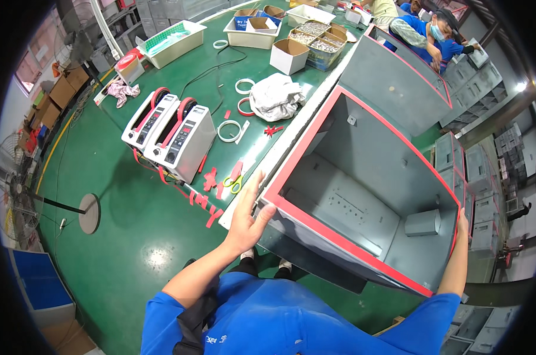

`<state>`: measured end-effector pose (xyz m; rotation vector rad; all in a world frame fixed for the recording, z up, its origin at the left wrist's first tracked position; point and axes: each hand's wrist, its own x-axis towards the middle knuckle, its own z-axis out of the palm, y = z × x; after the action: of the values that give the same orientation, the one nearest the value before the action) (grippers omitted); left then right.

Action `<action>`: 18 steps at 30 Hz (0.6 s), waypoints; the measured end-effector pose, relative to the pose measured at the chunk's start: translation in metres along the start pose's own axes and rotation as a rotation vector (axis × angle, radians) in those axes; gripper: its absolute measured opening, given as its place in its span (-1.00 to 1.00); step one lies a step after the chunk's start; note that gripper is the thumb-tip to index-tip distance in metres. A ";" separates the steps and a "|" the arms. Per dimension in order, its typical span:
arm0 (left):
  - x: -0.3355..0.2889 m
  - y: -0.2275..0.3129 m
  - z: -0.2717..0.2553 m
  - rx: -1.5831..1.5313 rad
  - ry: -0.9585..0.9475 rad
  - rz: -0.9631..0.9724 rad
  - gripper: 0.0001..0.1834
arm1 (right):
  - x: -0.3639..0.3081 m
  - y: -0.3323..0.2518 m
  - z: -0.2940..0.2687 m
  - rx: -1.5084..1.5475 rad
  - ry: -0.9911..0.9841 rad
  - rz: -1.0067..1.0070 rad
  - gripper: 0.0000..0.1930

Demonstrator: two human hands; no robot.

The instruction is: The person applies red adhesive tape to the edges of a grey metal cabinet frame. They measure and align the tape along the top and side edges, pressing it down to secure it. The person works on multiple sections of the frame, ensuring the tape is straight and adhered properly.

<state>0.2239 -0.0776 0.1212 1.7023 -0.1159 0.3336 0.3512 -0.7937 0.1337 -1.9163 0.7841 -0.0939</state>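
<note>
A large grey metal box (392, 151), tilted with its open side up, is in front of me; red tape runs around its rim. My left hand (247, 223) grips its left corner, thumb apart from the fingers and pressed on the edge. On the opposite side my right hand (462, 229) holds the rim, its fingers partly hidden by the box wall. A small grey block-shaped fitting (423, 223) sits inside. Close to my left hand lie yellow-handled scissors (236, 185) and cut strips of red tape (210, 178).
Left of the box stand two white tape dispensers (188, 145). Tape rolls (228, 131) and a white cloth bundle (277, 97) lie nearby. Beyond are bins of small parts (327, 44). A person (427, 38) works at another red-edged grey piece (392, 83). A fan base (90, 213) stands left.
</note>
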 end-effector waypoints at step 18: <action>-0.012 -0.100 -0.006 0.469 -0.398 -0.042 -0.70 | -0.284 0.070 0.086 1.114 0.479 -0.176 -0.50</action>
<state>0.2381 -0.0572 0.0229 2.2190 -0.3126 -0.0203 0.1284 -0.5869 0.1110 -0.8777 0.6424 -0.9221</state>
